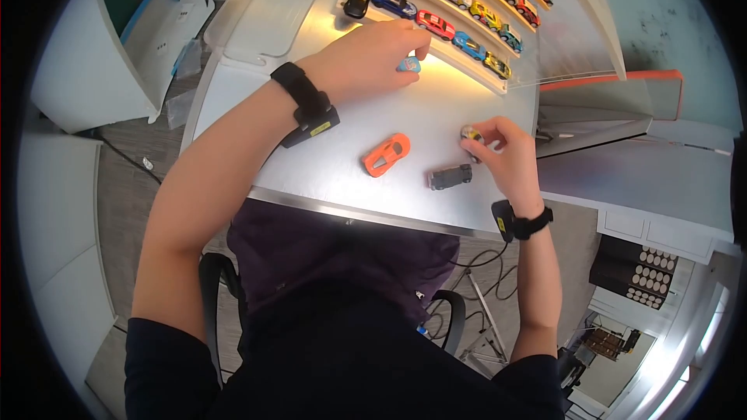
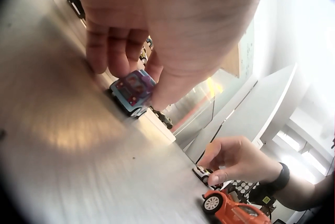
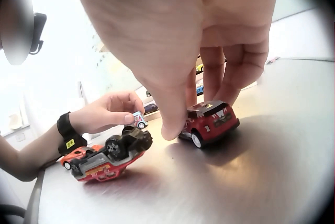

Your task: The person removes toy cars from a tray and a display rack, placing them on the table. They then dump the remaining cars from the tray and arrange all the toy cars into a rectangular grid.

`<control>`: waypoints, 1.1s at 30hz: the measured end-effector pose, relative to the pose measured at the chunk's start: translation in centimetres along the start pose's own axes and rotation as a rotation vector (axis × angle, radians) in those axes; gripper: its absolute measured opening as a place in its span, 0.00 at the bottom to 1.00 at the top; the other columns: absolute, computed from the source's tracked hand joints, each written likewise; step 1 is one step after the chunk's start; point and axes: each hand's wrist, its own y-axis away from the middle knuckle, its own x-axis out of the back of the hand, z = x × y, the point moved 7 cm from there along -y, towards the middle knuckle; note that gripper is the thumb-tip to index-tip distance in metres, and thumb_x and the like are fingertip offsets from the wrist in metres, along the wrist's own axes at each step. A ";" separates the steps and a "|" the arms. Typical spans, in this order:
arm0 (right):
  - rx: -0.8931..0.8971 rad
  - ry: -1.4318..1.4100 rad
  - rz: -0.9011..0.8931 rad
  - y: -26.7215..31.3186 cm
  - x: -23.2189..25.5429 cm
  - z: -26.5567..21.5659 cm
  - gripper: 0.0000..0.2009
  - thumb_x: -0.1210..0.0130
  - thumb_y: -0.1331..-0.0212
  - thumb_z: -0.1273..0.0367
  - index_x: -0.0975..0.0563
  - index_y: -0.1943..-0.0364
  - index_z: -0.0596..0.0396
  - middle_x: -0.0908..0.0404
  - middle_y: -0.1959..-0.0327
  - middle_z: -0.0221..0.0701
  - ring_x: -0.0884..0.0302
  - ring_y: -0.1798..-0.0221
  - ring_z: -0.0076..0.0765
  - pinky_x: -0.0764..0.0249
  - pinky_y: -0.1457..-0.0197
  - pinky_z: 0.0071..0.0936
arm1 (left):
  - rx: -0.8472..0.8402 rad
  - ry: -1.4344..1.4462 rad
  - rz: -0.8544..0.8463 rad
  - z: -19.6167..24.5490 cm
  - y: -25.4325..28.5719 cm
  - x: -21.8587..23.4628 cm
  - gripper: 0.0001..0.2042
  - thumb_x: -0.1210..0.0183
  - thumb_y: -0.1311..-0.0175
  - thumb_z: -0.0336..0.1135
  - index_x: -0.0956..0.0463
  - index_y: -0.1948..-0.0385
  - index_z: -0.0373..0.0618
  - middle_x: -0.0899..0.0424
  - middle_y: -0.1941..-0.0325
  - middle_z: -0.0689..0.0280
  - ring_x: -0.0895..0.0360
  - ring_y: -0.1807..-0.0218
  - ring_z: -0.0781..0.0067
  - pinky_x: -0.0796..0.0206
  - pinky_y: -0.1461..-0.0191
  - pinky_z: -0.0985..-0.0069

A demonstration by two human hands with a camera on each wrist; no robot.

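My left hand (image 1: 366, 58) pinches a small light blue toy car (image 1: 409, 64) at the foot of the tiered rack. In the left wrist view this toy car (image 2: 133, 92) shows purple and red markings, with thumb and fingers around its sides. On the right, my right hand (image 1: 507, 157) holds another toy car (image 1: 471, 137) by its sides; the right wrist view shows its red rear (image 3: 220, 124) close over the tabletop. Beside that hand a red toy car (image 3: 112, 156) lies upside down, grey underside up. An orange toy car (image 1: 387, 155) sits upright between the hands.
A lit tiered rack (image 1: 436, 48) at the back carries rows of toy cars, including a black car (image 1: 358, 0) at its left end. The metallic table (image 1: 327, 179) ends at a front edge near the body. A clear plastic cover (image 1: 268, 12) stands left of the rack.
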 end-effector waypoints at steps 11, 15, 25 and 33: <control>0.119 -0.019 -0.038 -6.7 -2.3 -2.6 0.16 0.19 0.46 0.65 0.13 0.58 0.57 0.12 0.69 0.32 0.15 0.68 0.32 0.17 0.61 0.32 | -0.012 0.024 0.014 -0.1 0.1 0.0 0.11 0.33 0.31 0.32 0.23 0.53 0.43 0.20 0.57 0.59 0.16 0.60 0.58 0.24 0.55 0.62; -0.016 -0.073 -0.055 -1.6 -0.7 -0.5 0.16 0.18 0.47 0.65 0.13 0.60 0.57 0.12 0.69 0.31 0.15 0.68 0.32 0.20 0.60 0.30 | -0.010 0.010 0.032 -0.2 0.3 -0.1 0.11 0.32 0.32 0.32 0.24 0.53 0.44 0.20 0.57 0.59 0.16 0.61 0.58 0.24 0.55 0.62; 0.123 -0.049 0.002 -8.0 -2.6 -3.1 0.17 0.18 0.48 0.65 0.14 0.61 0.58 0.15 0.72 0.31 0.17 0.69 0.32 0.21 0.62 0.30 | -0.028 0.002 0.012 -0.2 -0.1 -0.3 0.11 0.32 0.31 0.31 0.24 0.53 0.44 0.18 0.56 0.58 0.16 0.59 0.60 0.23 0.54 0.64; -0.012 -0.083 -0.045 -0.3 -0.5 -0.1 0.17 0.18 0.47 0.66 0.15 0.61 0.59 0.14 0.71 0.30 0.17 0.69 0.28 0.20 0.63 0.29 | 0.005 0.014 0.002 -0.1 0.0 0.0 0.11 0.31 0.31 0.33 0.24 0.53 0.44 0.19 0.57 0.59 0.17 0.57 0.61 0.23 0.55 0.65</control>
